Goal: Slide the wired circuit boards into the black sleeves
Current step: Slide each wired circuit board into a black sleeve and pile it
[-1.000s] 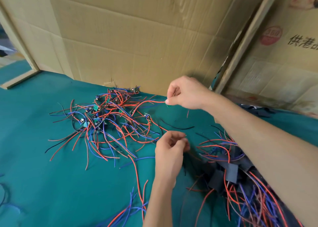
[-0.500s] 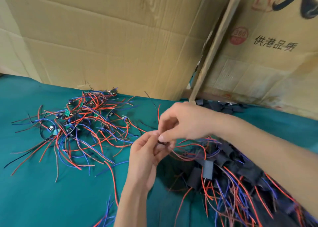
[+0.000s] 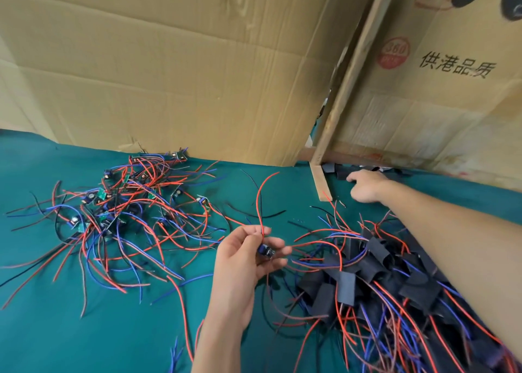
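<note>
One board in your left hand, and your right hand has gone for a sleeve.

Half a second ago both hands met over the board (image 3: 265,250). Now your left hand (image 3: 245,262) pinches it alone, near the middle, fingers curled round it. Its red wire (image 3: 258,200) points up and away from you; the board's own long way is too small to tell. Your right hand (image 3: 367,187) has reached far right to the loose sleeves (image 3: 339,172), fingers bent; a grip can't be seen. So sleeving likely comes next.
</note>
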